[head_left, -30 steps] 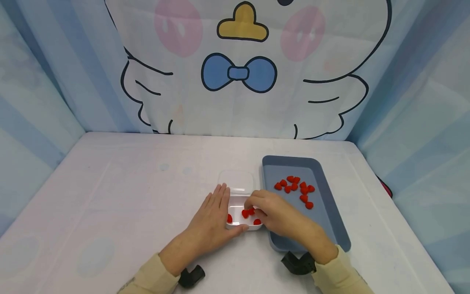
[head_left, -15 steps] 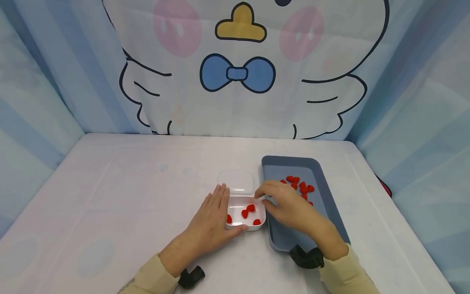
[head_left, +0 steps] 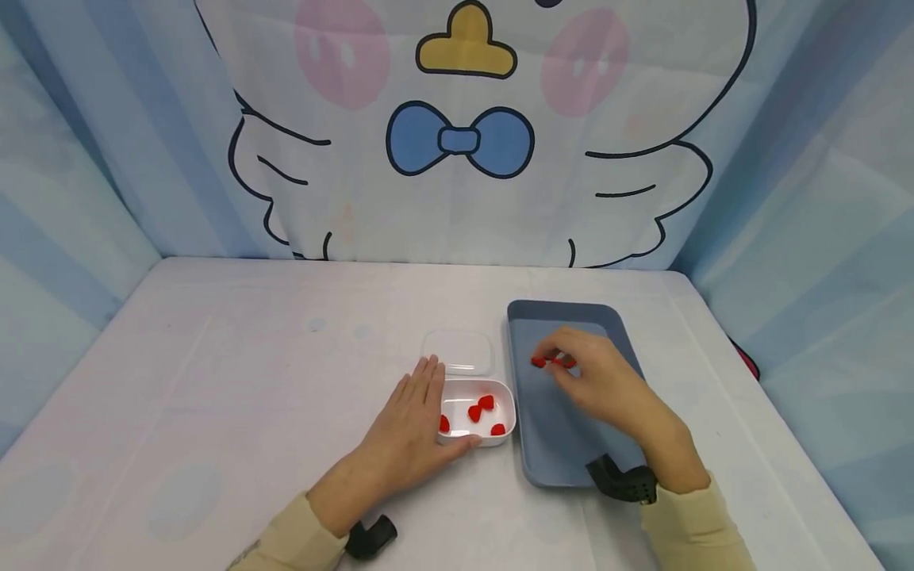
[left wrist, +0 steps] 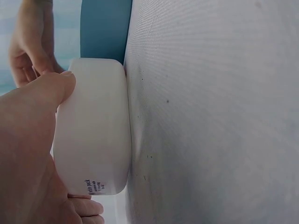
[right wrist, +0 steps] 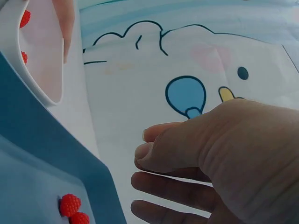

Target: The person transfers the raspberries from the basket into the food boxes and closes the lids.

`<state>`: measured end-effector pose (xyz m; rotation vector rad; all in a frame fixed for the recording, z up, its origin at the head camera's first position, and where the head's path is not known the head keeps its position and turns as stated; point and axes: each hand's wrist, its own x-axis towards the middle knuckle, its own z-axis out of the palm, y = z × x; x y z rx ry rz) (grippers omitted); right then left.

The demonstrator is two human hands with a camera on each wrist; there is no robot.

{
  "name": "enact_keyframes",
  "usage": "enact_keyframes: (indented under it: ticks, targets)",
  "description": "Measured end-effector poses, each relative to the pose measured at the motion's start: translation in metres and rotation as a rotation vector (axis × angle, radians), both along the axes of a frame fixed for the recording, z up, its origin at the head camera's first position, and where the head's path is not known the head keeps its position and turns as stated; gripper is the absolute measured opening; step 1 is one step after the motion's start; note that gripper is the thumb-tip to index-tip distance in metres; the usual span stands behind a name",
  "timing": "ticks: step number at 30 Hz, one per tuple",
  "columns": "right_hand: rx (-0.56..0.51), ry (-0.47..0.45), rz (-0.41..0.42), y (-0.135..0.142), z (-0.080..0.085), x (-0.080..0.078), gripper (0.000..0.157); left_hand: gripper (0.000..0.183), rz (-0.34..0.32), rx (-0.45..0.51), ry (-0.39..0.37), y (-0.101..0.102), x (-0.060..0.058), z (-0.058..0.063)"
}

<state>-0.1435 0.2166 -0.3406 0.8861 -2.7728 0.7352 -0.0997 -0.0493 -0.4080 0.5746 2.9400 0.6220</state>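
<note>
My left hand (head_left: 403,424) rests against a white plastic box (head_left: 505,411), its straight fingers along the left side and the thumb at the front rim. In the left wrist view, the thumb lies on the upper edge of the box wall (left wrist: 93,126). Several red raspberries (head_left: 486,402) lie inside the box. Over the blue-grey tray (head_left: 557,444), my right hand (head_left: 603,377) reaches down with index finger and thumb apart around raspberries (head_left: 539,362). In the right wrist view nothing shows between its fingertips. The hand hides most of the tray's other raspberries.
Behind the box lies a clear plastic lid (head_left: 458,350). The tray stands close along the box's right side. A black wrist mount (head_left: 623,480) hangs beside the right wrist, low over the tray's front edge. Printed cloth (head_left: 457,214) closes off the table's back.
My right hand has left the box and moved right and back to the raspberries in the tray. The left hand and the box have stayed in place.
</note>
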Motion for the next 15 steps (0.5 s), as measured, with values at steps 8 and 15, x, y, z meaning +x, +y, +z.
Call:
enact_keyframes:
  ticks: [8,15]
  targets:
    - [0.001,0.002,-0.105,0.016,0.007,-0.001,0.023,0.106,0.004,0.005,0.006,0.0,-0.001,0.001]
    - [-0.002,-0.039,-0.17,0.023,0.007,-0.001,0.021,0.106,0.006,0.005,0.001,0.0,-0.001,0.0]
